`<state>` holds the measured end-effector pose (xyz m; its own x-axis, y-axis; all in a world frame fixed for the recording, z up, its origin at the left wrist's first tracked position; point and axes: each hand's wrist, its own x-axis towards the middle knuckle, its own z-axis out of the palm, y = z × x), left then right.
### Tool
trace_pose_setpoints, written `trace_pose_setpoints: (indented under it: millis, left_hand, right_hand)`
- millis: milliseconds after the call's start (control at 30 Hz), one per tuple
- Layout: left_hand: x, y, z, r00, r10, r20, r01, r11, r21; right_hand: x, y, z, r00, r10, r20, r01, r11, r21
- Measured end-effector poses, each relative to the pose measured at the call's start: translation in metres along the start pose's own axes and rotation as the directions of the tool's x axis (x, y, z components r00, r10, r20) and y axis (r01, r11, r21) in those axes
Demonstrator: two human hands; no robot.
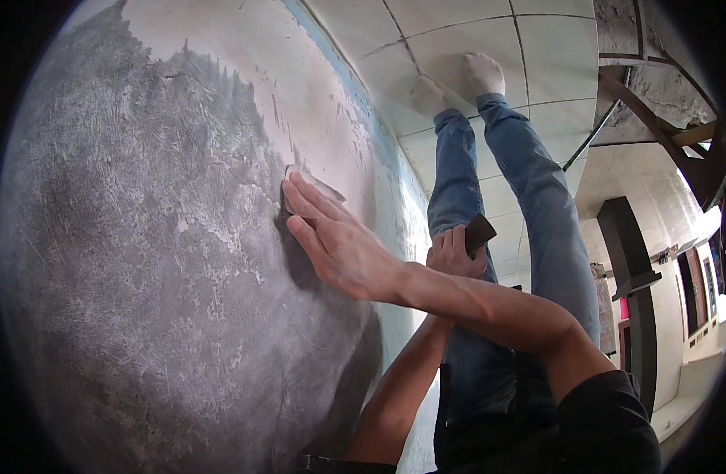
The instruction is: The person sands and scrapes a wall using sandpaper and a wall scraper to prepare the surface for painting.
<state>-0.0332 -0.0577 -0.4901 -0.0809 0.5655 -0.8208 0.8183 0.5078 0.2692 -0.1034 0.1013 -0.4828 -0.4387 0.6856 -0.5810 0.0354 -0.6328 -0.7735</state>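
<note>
My right hand (343, 249) reaches across to the wall (181, 276), its fingers stretched forward and close together. Under the fingers a thin, flat grey piece (328, 189) lies against the wall, mostly hidden by the hand; its exact kind is unclear. This spot is where rough dark grey coating borders a paler, pinkish-white surface. My left hand (456, 254) is closed round a dark brown, flat, square-edged piece (480, 232), which sticks out above the fist in front of my legs. The left forearm passes beneath the right one.
The grey coating has a jagged upper border and pale scratches. Blue paint (355, 87) runs along the wall's edge beside the white tiled floor (457, 47). My jeans-clad legs (529, 174) stand close by. To the right are a dark beam-like piece (631, 268) and brown metal framing (655, 118).
</note>
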Motion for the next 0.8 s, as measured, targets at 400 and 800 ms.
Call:
trace_pose_setpoints:
  millis: [400,800]
  left_hand:
    - [0.001,-0.006,0.007,0.999,0.037,-0.040,-0.038,0.999,-0.014]
    - [0.005,0.001,-0.005,0.997,-0.037,0.069,0.038,0.999,-0.010]
  right_hand:
    - [0.017,0.008,-0.001,0.999,0.022,-0.044,-0.019,0.998,0.065]
    - [0.006,-0.006,-0.005,0.998,-0.066,-0.003,0.066,0.995,-0.070]
